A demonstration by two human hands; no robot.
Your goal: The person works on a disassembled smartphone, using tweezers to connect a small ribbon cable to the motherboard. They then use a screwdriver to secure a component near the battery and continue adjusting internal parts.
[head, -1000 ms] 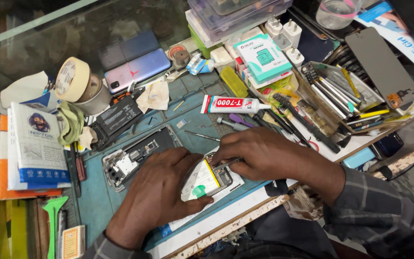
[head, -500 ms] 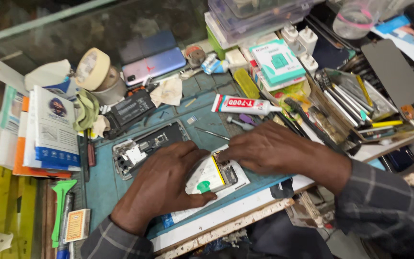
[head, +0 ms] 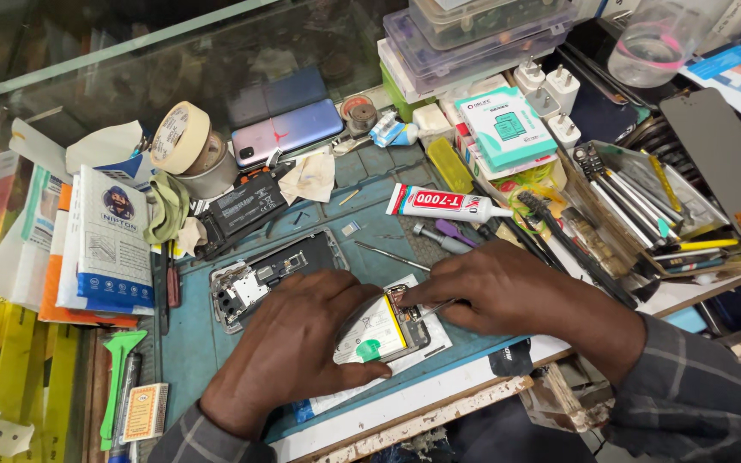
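An opened phone (head: 392,330) with a white battery and a green sticker lies on a blue work mat (head: 190,339). My left hand (head: 298,343) lies flat over its left part and holds it down, thumb along the lower edge. My right hand (head: 503,287) grips thin metal tweezers (head: 433,306) whose tips touch the circuit board at the phone's upper right end. A second phone frame (head: 272,273), stripped open, lies just behind my left hand.
A glue tube (head: 448,204), screwdrivers (head: 443,236), a tool tray (head: 636,210), a loose black battery (head: 246,206), tape rolls (head: 186,146), two phones (head: 289,129), chargers, plastic boxes and stacked packets (head: 105,240) crowd the bench. A green pry tool (head: 117,377) lies at the left edge.
The view has shifted slightly. Both hands stay on the opened phone; the right hand's tweezers keep working at the board with only small movements.
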